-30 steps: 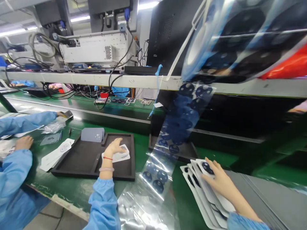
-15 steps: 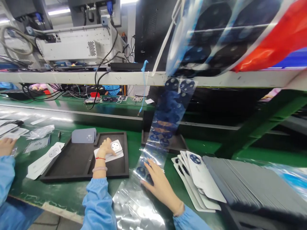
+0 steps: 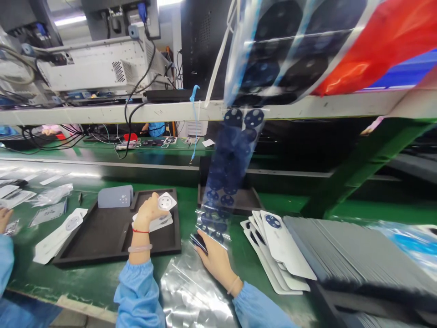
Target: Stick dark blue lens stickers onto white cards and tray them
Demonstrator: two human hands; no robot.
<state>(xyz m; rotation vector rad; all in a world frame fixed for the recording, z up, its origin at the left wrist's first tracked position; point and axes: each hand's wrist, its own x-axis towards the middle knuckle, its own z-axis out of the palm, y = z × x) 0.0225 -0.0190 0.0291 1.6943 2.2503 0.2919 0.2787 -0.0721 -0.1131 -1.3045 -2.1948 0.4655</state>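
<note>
My left hand [image 3: 147,213] is closed on a white phone back cover [image 3: 166,202] with round camera holes, raised a little above the black tray [image 3: 92,237]. Under it, another white cover [image 3: 162,222] lies in the tray's right compartment. My right hand [image 3: 216,260] grips the lower end of a clear film strip [image 3: 218,200] carrying dark blue round camera-lens stickers. By its fingertips a dark sticker [image 3: 199,243] curls up with the film. Clear film with no dark stickers [image 3: 194,291] trails toward me below that hand.
A grey-blue cover [image 3: 115,197] rests at the tray's back left. White covers with dark lens stickers [image 3: 283,246] lie fanned at right beside a row of grey sheets [image 3: 334,250]. A large film roll [image 3: 280,54] hangs above. A co-worker's hand [image 3: 4,218] is at far left.
My left hand has lifted the upper white cover off the one below. My right hand has gone from lying spread on the strip to gripping its end, and the film bends there.
</note>
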